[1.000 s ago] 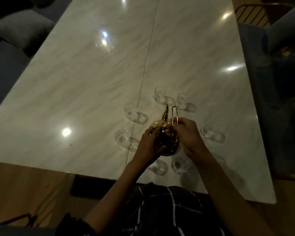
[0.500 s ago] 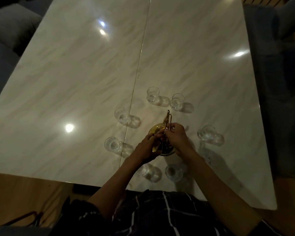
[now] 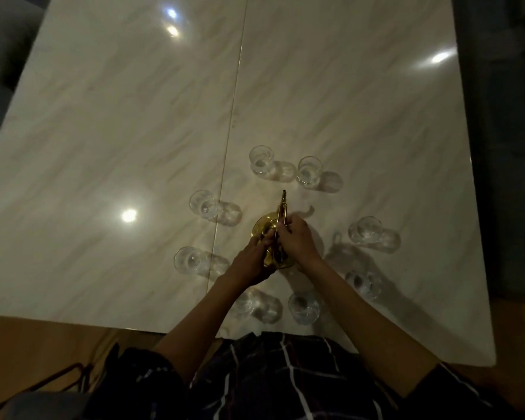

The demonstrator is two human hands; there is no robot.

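- Head view, looking down in dim light on a pale marble worktop (image 3: 134, 116). Two bare forearms reach forward from a dark checked shirt (image 3: 285, 374).
- A small gold teapot (image 3: 262, 228) stands on the worktop close to the person, just right of the seam that runs down the slab. Its spout (image 3: 283, 197) points away from us.
- The right hand (image 3: 296, 237) has its grip closed on the pot's thin wire handle (image 3: 281, 214), with the fingers curled round it near the top.
- The left hand (image 3: 253, 262) is against the near left side of the pot, its grip wrapped round it. The light is poor, so it may be on the lid rather than the body, and we cannot tell which.
- Eight clear glasses (image 3: 309, 171) stand in a loose ring round the teapot, none touching it. Two are beyond the spout, two on the left, two on the right and two nearest the person. The nearest glasses (image 3: 303, 307) sit just beside or partly under the forearms.
- We judge the step in hand to be taking a firm hold of the pot, ready to lift and pour.
- To do it well, we would centre the right grip on the handle so the pot hangs level, and let the left hand steady the lid.
- We would lift straight up before swinging towards any glass, and hold both forearms high over the nearest glasses, which an elbow could easily tip.
- We would bring the spout low over a rim before tilting, and tilt slowly.
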